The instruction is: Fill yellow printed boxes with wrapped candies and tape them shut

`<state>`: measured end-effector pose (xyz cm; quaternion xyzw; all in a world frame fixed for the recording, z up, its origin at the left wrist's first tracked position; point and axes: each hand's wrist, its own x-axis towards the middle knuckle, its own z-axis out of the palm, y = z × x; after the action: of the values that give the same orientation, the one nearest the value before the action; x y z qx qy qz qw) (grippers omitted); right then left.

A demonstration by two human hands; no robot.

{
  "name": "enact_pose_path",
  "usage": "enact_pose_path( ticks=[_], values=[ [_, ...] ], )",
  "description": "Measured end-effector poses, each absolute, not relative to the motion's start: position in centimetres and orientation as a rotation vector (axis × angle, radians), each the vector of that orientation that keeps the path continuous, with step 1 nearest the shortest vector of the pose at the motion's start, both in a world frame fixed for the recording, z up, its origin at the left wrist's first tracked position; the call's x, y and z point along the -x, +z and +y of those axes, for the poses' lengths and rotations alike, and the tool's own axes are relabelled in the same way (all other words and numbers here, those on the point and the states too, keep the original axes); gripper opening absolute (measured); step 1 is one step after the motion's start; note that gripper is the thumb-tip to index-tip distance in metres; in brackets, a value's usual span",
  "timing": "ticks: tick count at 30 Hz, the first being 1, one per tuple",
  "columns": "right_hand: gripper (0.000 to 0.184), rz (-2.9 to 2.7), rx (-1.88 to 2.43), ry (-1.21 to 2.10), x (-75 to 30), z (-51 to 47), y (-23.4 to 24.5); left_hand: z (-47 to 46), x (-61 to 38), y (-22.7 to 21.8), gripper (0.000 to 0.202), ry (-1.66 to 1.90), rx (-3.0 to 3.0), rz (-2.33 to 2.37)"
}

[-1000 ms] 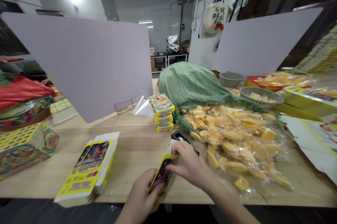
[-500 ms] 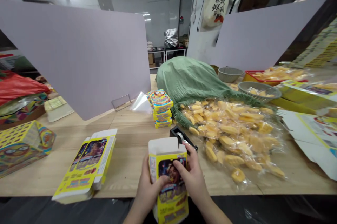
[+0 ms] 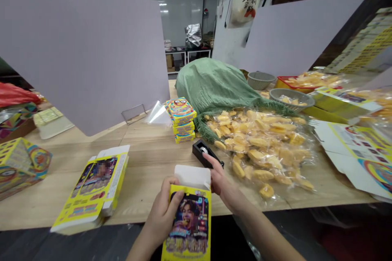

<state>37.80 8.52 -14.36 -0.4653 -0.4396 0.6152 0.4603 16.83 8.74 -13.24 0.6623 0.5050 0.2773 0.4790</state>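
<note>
My left hand point(image 3: 161, 214) grips the left side of a yellow printed carton point(image 3: 190, 220), held upright at the table's near edge with its white top flap up. My right hand point(image 3: 219, 177) is behind the carton's upper right corner, fingers curled against it. Just beyond that hand lies a black tape dispenser point(image 3: 205, 152). A stack of flat yellow cartons point(image 3: 92, 187) lies to the left on the wooden table point(image 3: 153, 159).
A heap of yellow snacks in clear packets point(image 3: 263, 146) spills from a green net sack point(image 3: 214, 85) on the right. A small stack of colourful boxes point(image 3: 181, 118) stands mid-table. A printed box point(image 3: 18, 163) sits far left; flat sheets point(image 3: 358, 146), grey baskets point(image 3: 290, 97) far right.
The carton went from being folded near the tape dispenser to standing upright facing me, lower and closer. My right hand slid from its front to behind its top corner. The camera tilted down.
</note>
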Motion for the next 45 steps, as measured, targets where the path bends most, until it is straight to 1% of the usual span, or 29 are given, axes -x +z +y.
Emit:
enact_pose_path(
  ticks=[1,2,4,7,10,14,16,19,24,28,31,34,36,38,41,42,45],
  values=[
    [0.047,-1.061,1.165,1.564,-38.0,8.8,-14.0,8.7,-16.9,-13.2,0.025,0.664,-1.613,1.247],
    [0.044,-1.112,1.178,1.572,-38.2,9.1,-13.6,8.7,-17.1,-13.1,0.027,0.666,-1.603,1.271],
    [0.037,-1.367,1.128,1.496,-38.6,9.4,-12.7,8.8,-17.4,-13.4,0.034,0.724,-1.555,1.342],
    [0.035,-1.642,0.969,1.424,-38.9,9.4,-11.4,9.2,-17.8,-13.9,0.042,0.837,-1.467,1.421],
    [0.038,-1.496,1.027,1.509,-38.8,9.4,-11.1,9.3,-18.1,-14.3,0.048,0.825,-1.466,1.436],
    [0.036,-1.297,1.197,1.616,-38.3,10.0,-12.0,8.7,-18.3,-14.2,0.057,0.755,-1.534,1.42],
    [0.036,-1.266,1.17,1.696,-38.2,10.4,-12.3,8.2,-18.4,-14.0,0.055,0.785,-1.562,1.372],
    [0.029,-1.163,1.16,1.735,-37.9,10.7,-12.3,7.6,-18.7,-13.3,0.054,0.852,-1.568,1.377],
    [0.029,-1.286,1.257,1.549,-37.3,9.9,-12.2,7.8,-18.9,-12.6,0.055,0.835,-1.575,1.456],
    [0.03,-1.369,1.225,1.407,-37.1,9.2,-13.4,8.3,-18.6,-13.4,0.055,0.752,-1.624,1.4],
    [0.027,-1.351,1.256,1.298,-37.0,9.1,-14.2,8.2,-18.4,-14.2,0.052,0.733,-1.77,1.353],
    [0.024,-1.43,1.159,1.189,-37.2,9.2,-14.6,8.0,-18.3,-14.2,0.05,0.74,-1.851,1.358],
    [0.024,-1.503,1.061,1.163,-37.5,9.0,-14.5,8.0,-18.3,-13.8,0.047,0.722,-1.895,1.343],
    [0.025,-1.562,1.006,1.2,-37.8,8.6,-14.3,8.2,-18.3,-13.3,0.04,0.71,-1.926,1.311],
    [0.033,-1.499,1.065,1.233,-37.8,7.9,-14.1,8.7,-18.4,-12.9,0.031,0.726,-1.91,1.328],
    [0.033,-1.442,1.103,1.21,-37.7,7.6,-14.2,8.8,-18.4,-13.0,0.029,0.739,-1.894,1.355],
    [0.02,-1.33,1.161,1.089,-37.0,7.0,-14.8,8.7,-18.6,-13.5,0.026,0.78,-1.858,1.413]
  ],
)
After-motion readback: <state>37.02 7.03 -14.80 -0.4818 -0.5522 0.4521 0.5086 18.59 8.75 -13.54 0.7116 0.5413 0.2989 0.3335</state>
